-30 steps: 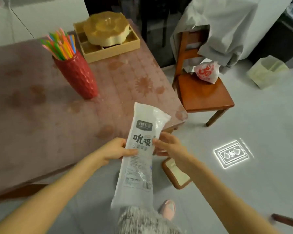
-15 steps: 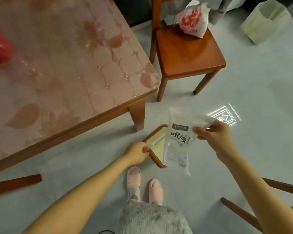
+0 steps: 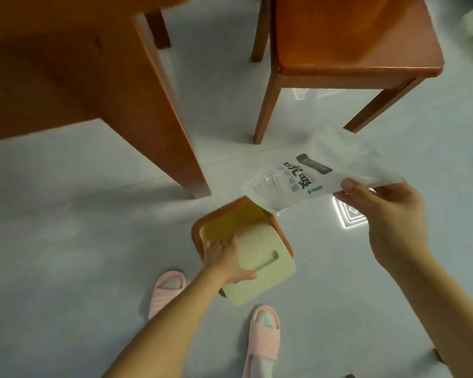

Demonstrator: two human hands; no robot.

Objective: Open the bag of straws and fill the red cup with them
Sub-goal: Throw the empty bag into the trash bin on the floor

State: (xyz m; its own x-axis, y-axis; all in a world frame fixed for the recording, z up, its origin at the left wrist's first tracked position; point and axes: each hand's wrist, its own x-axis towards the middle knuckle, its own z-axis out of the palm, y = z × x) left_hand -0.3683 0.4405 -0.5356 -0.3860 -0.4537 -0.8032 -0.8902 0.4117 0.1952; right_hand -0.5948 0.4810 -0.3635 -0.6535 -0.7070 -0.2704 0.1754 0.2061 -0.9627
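Note:
The white plastic straw bag [image 3: 306, 177] with black print looks flat. My right hand [image 3: 385, 214] pinches its upper end and holds it tilted just above the far corner of a small floor bin [image 3: 202, 227]. The bin has a brown rim and a pale yellow swing lid [image 3: 260, 264]. My left hand [image 3: 225, 259] grips the lid's left edge, and the lid stands tipped up, showing the yellow inside. The red cup and the straws are out of view.
A wooden table leg [image 3: 172, 126] stands just behind the bin on the left. A wooden chair [image 3: 347, 58] is at the upper right. My feet in pink slippers [image 3: 262, 342] rest on the pale tiled floor near the bin.
The view has dropped to the floor, so the table top is gone from sight. My left hand went from the bin's rim to lifting its lid. The bag has tilted over toward the bin.

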